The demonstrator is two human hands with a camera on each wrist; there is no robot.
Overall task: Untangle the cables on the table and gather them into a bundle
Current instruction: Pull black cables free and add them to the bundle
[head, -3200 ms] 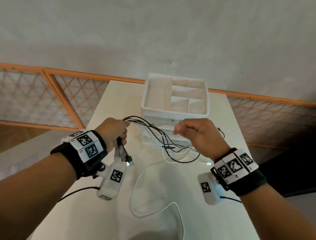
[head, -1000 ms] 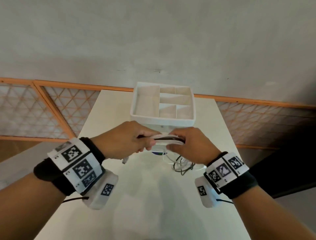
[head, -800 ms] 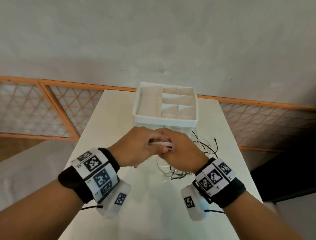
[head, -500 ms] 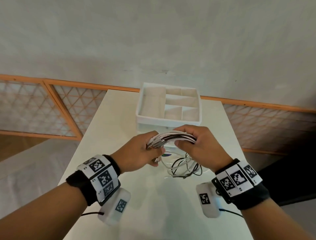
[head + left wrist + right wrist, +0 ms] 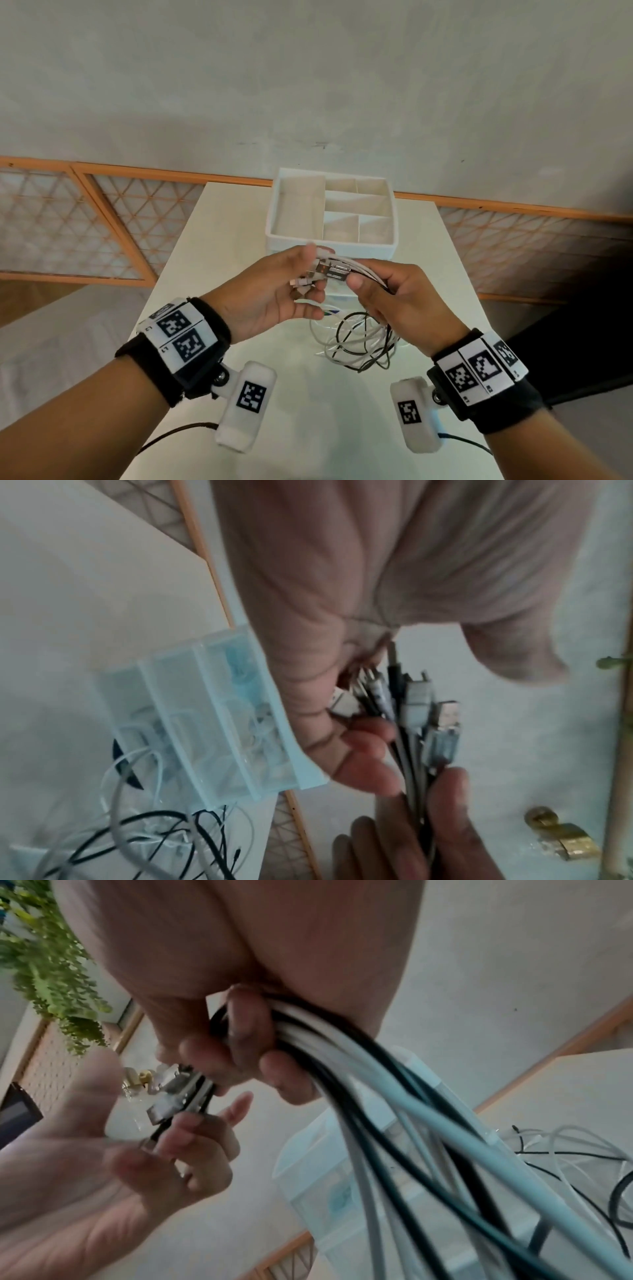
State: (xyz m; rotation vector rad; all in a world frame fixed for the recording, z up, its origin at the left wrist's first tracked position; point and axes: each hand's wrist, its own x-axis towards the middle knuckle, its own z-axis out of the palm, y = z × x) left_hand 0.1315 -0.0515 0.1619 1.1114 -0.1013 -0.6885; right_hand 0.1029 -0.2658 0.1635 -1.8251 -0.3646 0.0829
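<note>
The right hand [image 5: 394,298] is clenched around a sheaf of black and white cables [image 5: 363,272], thumb on top and fingers curled under, as the right wrist view shows plainly. The sheaf's long axis runs from 3 o'clock to 9 o'clock across the head view, and its plugs [image 5: 330,272] stick out at the 9 o'clock end, straight toward the left hand [image 5: 274,294]. That hand is cupped, palm up, with its fingers curled loosely under the plug ends. In the left wrist view its fingertips seem to touch the plugs, though blur makes it hard to say whether they truly pinch them or only steady them.

So the coming move likely turns on this: the plug ends lie just at the left hand's fingertips, and the left hand is the nearer one to square them up, while the right keeps the sheaf together.

From the right hand the cables drop at 6 o'clock into a loose heap of loops [image 5: 359,342] on the counter [image 5: 308,428], black and white strands crossing each other. That slack is not yet gathered, and its crossings could snag if pulled up fast.

At 12 o'clock beyond the hands stands a white divided box [image 5: 274,219] with several compartments, near the sheaf but apart from it. A low clear case [image 5: 192,723] sits below it on the counter, close to the loose loops.
</note>
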